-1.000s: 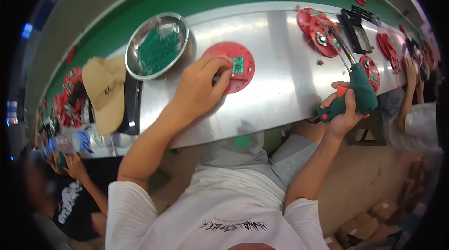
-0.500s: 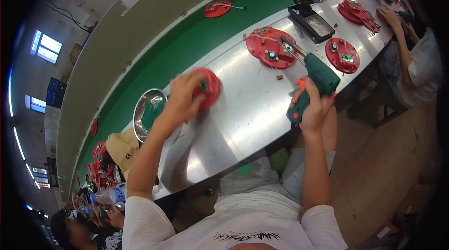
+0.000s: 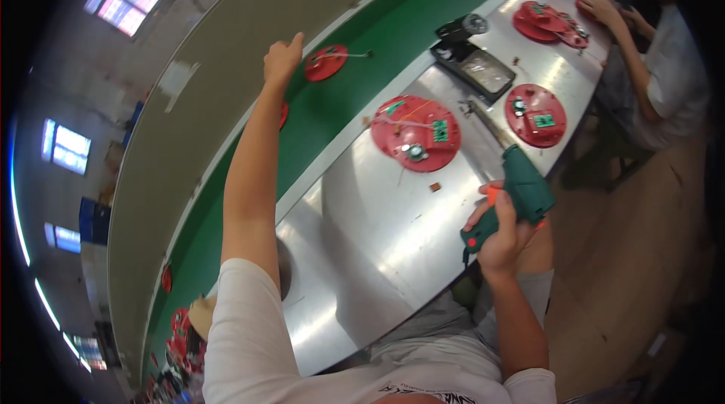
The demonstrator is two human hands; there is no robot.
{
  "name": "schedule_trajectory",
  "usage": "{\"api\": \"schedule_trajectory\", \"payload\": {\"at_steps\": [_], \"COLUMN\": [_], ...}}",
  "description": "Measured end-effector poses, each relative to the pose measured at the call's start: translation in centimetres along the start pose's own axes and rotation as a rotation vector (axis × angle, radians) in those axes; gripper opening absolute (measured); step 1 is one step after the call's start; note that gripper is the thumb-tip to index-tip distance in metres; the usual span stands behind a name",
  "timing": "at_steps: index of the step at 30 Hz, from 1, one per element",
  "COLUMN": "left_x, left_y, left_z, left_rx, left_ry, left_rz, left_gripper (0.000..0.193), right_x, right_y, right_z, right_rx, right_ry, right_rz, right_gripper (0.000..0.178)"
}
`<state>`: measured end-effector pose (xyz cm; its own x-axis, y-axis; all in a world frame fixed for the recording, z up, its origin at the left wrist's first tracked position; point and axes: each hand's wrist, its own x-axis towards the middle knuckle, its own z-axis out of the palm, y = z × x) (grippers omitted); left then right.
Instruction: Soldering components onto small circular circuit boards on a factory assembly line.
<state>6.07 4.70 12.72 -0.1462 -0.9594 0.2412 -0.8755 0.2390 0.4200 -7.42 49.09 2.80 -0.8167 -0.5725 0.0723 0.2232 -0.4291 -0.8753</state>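
My right hand grips a green soldering gun with an orange trigger; its metal tip points away over the steel table. Left of the tip lies an overlapping pair of red discs, with small green circuit boards and wires on top. My left arm stretches over the green belt, and my left hand is just left of a red disc with a white wire. Its thumb stands apart; the other fingers are partly hidden, and nothing shows in them. Another red disc peeks out from behind that forearm.
A black soldering stand sits beyond the gun tip. Right of it are a red disc and a stack of discs. A co-worker sits at the right. A beige wall borders the belt. My arm mostly hides a metal bowl.
My left hand has left the near table and reached far over the belt. The red disc it was handling is gone from that spot. The soldering gun stays in my right hand.
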Motion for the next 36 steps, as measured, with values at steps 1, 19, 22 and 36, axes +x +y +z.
{"api": "schedule_trajectory", "payload": {"at_steps": [1,19,22,36], "left_x": [1.3,-19.9,-27.8,-38.5], "left_y": [0.7,-0.3,-5.0,-15.8], "left_z": [1.7,-9.1,-8.2,-13.7], "left_rx": [0.041,0.105,-0.015,-0.202], "left_ry": [-0.008,-0.751,-0.737,0.012], "left_rz": [-0.145,0.504,0.655,0.262], "left_gripper": [0.071,0.05,0.055,0.033], "right_x": [-0.1,0.5,0.4,0.2], "right_y": [-0.2,-0.4,0.6,1.0], "right_z": [0.2,0.4,0.7,0.2], "right_rx": [-0.007,0.094,0.055,-0.038], "right_ry": [0.008,0.064,0.044,-0.013], "right_rz": [-0.005,0.041,0.174,0.1], "right_gripper": [0.026,0.029,0.033,0.034]}}
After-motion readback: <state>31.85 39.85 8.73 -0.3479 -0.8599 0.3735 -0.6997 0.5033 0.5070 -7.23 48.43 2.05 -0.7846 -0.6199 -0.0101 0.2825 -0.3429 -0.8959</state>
